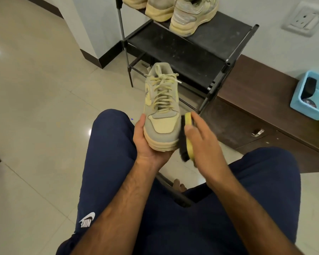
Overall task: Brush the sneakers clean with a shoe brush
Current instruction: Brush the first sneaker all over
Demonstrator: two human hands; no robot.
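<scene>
In the head view, the sneaker [161,107] is held in the air above the person's knees. Its long axis runs straight away from the body, with the toe nearest and the heel toward the shoe rack [182,52]. The left hand [145,142] cups the toe end from below, palm under the sole and thumb up along the left side, so it holds the sneaker and keeps that side covered.

The right hand [201,142] holds the brush [185,140] by its yellow back, fingers laid over it. This hand is blurred and the thumb is hidden. The brush lies just right of the toe, roughly parallel to the sneaker, with its dark bristles turned left against the right flank of the toe and sole edge. The unbrushed length therefore lies ahead of the brush, away from the body, and a stroke along the side would probably run toward the heel.

More sneakers [191,13] sit on the rack's top shelf.
</scene>
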